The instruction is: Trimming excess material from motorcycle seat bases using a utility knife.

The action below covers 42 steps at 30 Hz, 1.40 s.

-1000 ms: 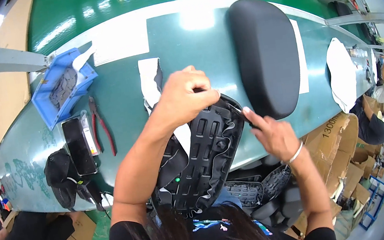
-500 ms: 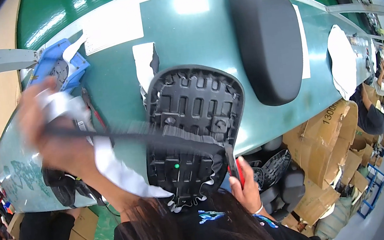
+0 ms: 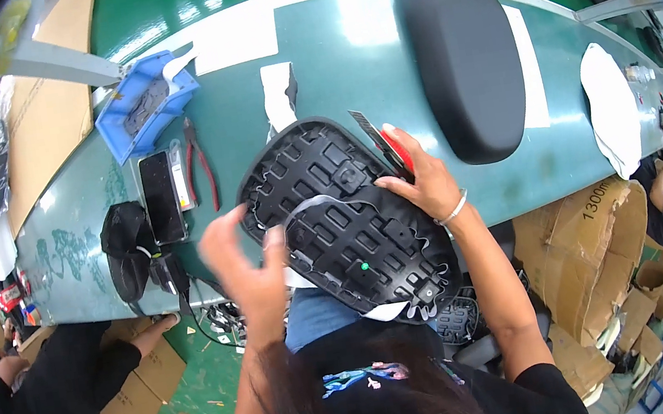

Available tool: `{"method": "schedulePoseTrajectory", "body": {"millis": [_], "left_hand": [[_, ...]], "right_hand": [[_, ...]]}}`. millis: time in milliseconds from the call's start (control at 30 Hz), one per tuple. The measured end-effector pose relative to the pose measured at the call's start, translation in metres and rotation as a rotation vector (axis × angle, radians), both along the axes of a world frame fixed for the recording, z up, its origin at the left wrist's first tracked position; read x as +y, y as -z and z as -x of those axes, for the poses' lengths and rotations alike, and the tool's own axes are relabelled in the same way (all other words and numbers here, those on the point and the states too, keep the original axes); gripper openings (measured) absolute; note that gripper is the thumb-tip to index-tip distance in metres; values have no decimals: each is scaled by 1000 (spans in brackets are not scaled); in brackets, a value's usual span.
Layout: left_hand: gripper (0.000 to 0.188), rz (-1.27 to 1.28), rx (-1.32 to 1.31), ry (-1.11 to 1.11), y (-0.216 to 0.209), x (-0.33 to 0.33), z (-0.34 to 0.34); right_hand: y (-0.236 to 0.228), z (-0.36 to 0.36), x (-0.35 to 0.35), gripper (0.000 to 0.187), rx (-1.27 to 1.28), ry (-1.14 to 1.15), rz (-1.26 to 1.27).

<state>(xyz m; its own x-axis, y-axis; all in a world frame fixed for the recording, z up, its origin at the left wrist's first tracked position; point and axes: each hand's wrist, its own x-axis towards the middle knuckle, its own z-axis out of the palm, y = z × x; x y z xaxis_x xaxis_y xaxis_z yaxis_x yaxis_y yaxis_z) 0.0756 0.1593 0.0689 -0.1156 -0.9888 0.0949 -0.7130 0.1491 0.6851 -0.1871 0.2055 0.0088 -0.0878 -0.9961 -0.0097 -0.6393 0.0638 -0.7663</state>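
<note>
Showed black on the panel [image 3: 332, 220], patterned with rows of raised blocks; showed red and black on the knife [image 3: 397, 152], plain black on the cushion [image 3: 469, 69], blue on the bin [image 3: 118, 139], red on the pliers [image 3: 206, 172], green on the table [image 3: 346, 69]; showed blue and pink on the black shirt [image 3: 536, 395].

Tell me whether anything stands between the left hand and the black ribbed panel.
Nothing visible does. The left hand, open and blurred, is at the left edge of the black ribbed panel; contact is unclear. The right hand holds a red-handled knife by the opposite edge, not between them.
</note>
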Motion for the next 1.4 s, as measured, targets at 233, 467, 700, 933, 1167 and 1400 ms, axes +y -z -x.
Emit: {"method": "schedulePoseTrajectory", "body": {"millis": [233, 467, 700, 933, 1167, 1400], "left_hand": [[25, 3, -201, 510, 36, 8, 69], [28, -189, 40, 643, 31, -7, 75], [34, -318, 356, 753, -94, -24, 32], [31, -264, 294, 511, -139, -24, -27], [41, -90, -328, 942, 0, 70, 111], [27, -188, 97, 1355, 62, 67, 148]], "right_hand": [[-37, 9, 45, 56, -102, 53, -130], [-64, 14, 58, 45, 405, -306, -259], [-48, 31, 165, 53, 372, -200, -306], [-42, -10, 234, 55, 470, 84, -290], [-41, 26, 220, 45, 335, 47, -305], [-47, 9, 227, 52, 426, 95, -413]]}}
